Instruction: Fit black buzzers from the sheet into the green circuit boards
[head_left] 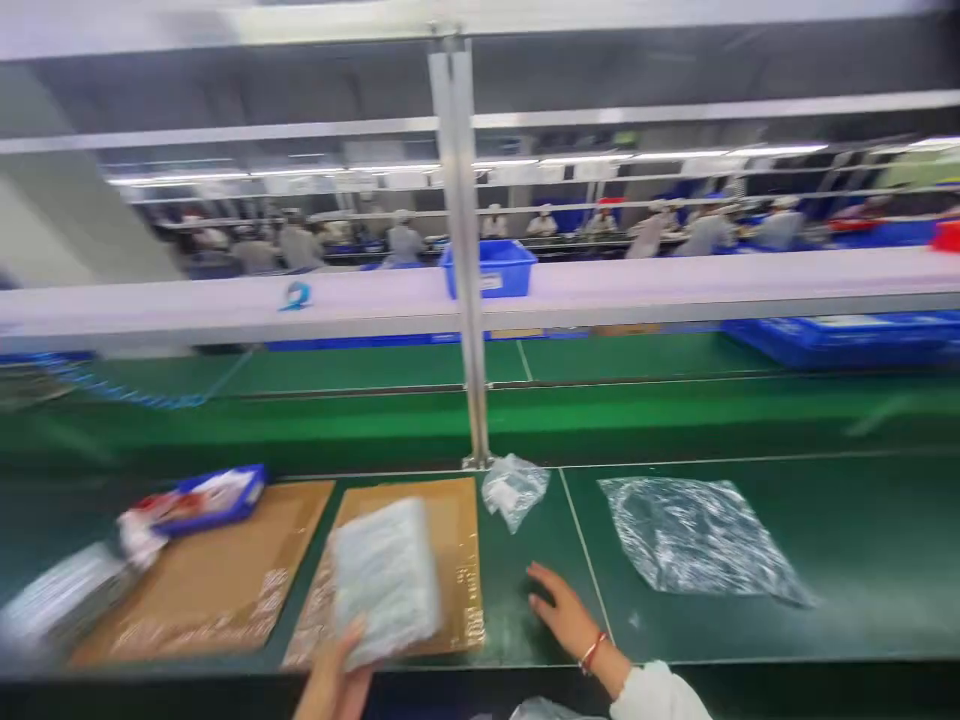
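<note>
My left hand (345, 665) grips the lower left edge of a flat, whitish wrapped packet (386, 575), which is blurred and hangs over a brown cardboard sheet (459, 560). To the right, my right hand (559, 610) is over the green bench with its fingers apart and nothing in them; a red bracelet circles the wrist. A small crumpled clear bag (514, 488) lies beyond it, near the metal post. Farther right, a large clear plastic bag (694, 535) is spread flat on the bench.
A second cardboard sheet (217, 590) lies left, with a blue tray (217, 500) on its far corner and a blurred silvery item (64, 600) beside it. A metal post (465, 250) rises mid-bench to a shelf (637, 285) bearing a blue bin (499, 268). People sit far behind.
</note>
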